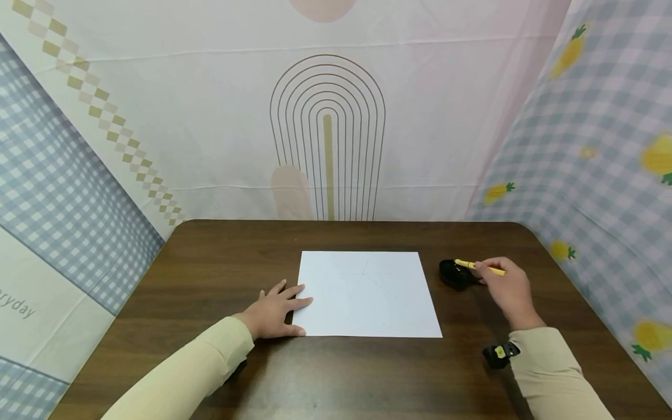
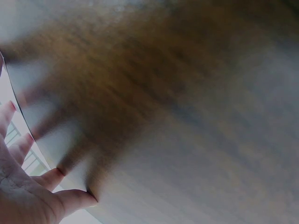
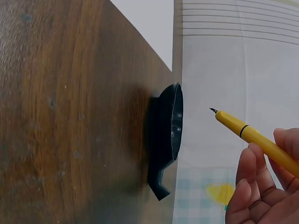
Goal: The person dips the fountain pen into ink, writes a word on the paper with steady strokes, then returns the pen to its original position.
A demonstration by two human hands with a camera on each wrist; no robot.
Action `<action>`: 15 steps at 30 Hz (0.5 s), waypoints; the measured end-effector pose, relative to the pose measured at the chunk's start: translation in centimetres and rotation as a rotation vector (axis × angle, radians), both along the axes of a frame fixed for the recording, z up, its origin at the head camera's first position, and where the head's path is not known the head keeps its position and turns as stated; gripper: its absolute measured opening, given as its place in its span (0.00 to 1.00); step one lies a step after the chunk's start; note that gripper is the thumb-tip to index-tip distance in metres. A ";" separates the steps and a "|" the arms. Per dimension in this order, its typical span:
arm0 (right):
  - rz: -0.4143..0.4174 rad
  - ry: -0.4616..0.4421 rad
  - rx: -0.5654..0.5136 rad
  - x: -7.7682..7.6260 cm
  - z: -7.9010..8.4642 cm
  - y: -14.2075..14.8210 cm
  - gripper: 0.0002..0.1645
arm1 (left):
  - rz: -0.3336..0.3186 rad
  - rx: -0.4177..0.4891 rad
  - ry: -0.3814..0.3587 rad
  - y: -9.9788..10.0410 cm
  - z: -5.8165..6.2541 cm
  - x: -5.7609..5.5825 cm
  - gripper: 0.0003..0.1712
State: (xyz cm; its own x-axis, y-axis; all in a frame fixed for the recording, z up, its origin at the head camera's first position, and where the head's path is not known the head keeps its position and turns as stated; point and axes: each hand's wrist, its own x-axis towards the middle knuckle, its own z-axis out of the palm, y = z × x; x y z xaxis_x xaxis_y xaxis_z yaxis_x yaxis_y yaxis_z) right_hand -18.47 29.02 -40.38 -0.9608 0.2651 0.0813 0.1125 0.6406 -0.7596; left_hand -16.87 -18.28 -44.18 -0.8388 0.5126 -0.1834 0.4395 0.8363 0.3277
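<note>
A white sheet of paper (image 1: 367,303) with faint thin lines in its upper half lies on the table. My left hand (image 1: 275,312) rests at its left edge, fingers spread, with some fingertips on the paper. The left wrist view shows that hand (image 2: 28,186) at the lower left, its fingertips touching the tabletop side. My right hand (image 1: 509,286) pinches a yellow fountain pen (image 3: 254,137) between thumb and fingers. The pen's dark nib points over a small black dish (image 3: 166,126) with a short handle, apart from it in the right wrist view.
The brown wooden table (image 1: 357,379) has rounded far corners. A pale cloth with arch lines (image 1: 420,128) hangs behind it, and checked cloths hang at both sides. On my right wrist sits a black device (image 1: 499,354).
</note>
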 end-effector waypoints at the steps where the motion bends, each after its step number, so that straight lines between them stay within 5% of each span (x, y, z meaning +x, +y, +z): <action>1: 0.000 -0.001 0.005 0.0 0.0 0.1 0.27 | 0.000 0.001 -0.001 0.0 0.0 0.0 0.41; 15: -0.024 -0.074 -0.042 0.2 -0.1 1.0 0.31 | 0.002 0.000 -0.011 0.0 0.1 0.1 0.41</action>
